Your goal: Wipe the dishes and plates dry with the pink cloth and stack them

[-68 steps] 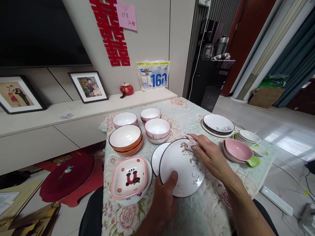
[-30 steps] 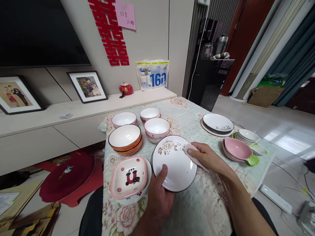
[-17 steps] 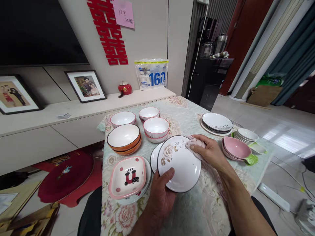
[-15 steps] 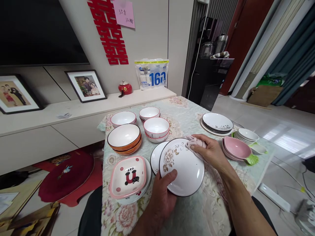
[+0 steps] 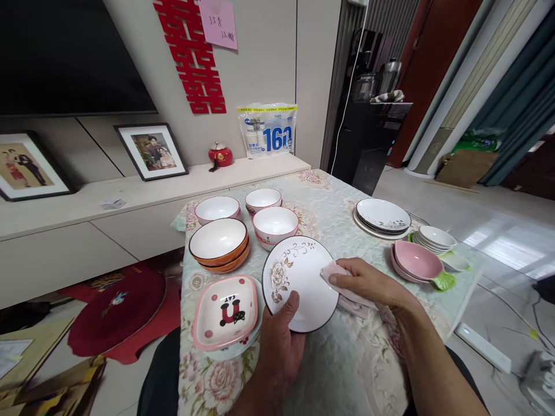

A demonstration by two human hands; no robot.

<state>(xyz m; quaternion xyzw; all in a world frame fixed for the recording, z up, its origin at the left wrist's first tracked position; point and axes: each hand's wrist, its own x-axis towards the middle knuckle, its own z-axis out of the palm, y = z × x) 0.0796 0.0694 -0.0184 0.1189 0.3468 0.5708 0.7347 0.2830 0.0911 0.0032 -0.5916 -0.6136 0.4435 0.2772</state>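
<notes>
A white plate (image 5: 310, 294) with a dark rim and a brown flower print is tilted up above the table. My left hand (image 5: 284, 341) grips its lower left edge, thumb on the face and fingers behind. In my right hand (image 5: 364, 280) a pale pink cloth (image 5: 351, 300) is pinched, pressed against the plate's right side and hanging below the fingers. To the left lies a square pink-rimmed cat dish (image 5: 226, 315) on top of other plates. Orange bowls (image 5: 220, 245) are stacked behind it, beside a white bowl (image 5: 276, 225) with a red rim.
On the table's right side stand a stack of dark-rimmed plates (image 5: 384, 215), pink leaf-shaped bowls (image 5: 416, 261) and small white bowls (image 5: 437, 238). More red-rimmed bowls (image 5: 217, 208) sit at the back left. A flowered tablecloth (image 5: 329, 381) covers the table. Behind is a low cabinet (image 5: 199, 184).
The plate has moved left and slightly up, now covering the other plate that showed behind it. My right hand with the cloth has slid from the upper rim down to the right side.
</notes>
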